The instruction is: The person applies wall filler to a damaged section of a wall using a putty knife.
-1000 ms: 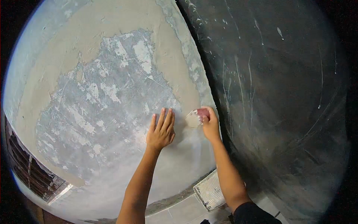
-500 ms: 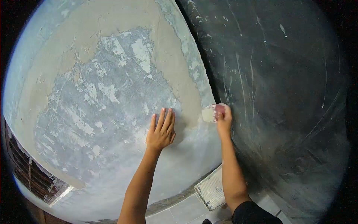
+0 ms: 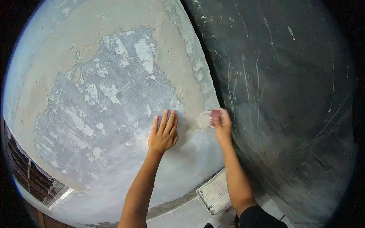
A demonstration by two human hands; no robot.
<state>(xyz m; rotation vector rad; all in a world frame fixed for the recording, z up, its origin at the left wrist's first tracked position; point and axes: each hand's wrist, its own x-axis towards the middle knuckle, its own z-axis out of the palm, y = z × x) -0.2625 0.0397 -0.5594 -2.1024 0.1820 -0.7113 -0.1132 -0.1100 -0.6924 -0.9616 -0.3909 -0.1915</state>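
My left hand (image 3: 164,133) lies flat on the pale, patchy wall (image 3: 114,140), its fingers stretched out and pointing up. Between the thumb and fingers of my right hand (image 3: 223,125) is a small reddish putty scraper (image 3: 215,115), its front part smeared with whitish paste. The scraper's front edge is against the wall, close to its right corner, at the lower end of a beige putty band (image 3: 178,72). This band curves around a rough grey area with white patches. Paste hides part of the scraper's blade.
A dark wall (image 3: 289,83) with white drips meets the pale wall at the right. Below, a whitish ridged tray (image 3: 213,193) is by the wall's foot, over light floor tiles (image 3: 182,214). At the lower left is an opening with dark bars (image 3: 28,171).
My right hand has moved the scraper a little left and slightly down, away from the wall's corner. My left hand stays in nearly the same place.
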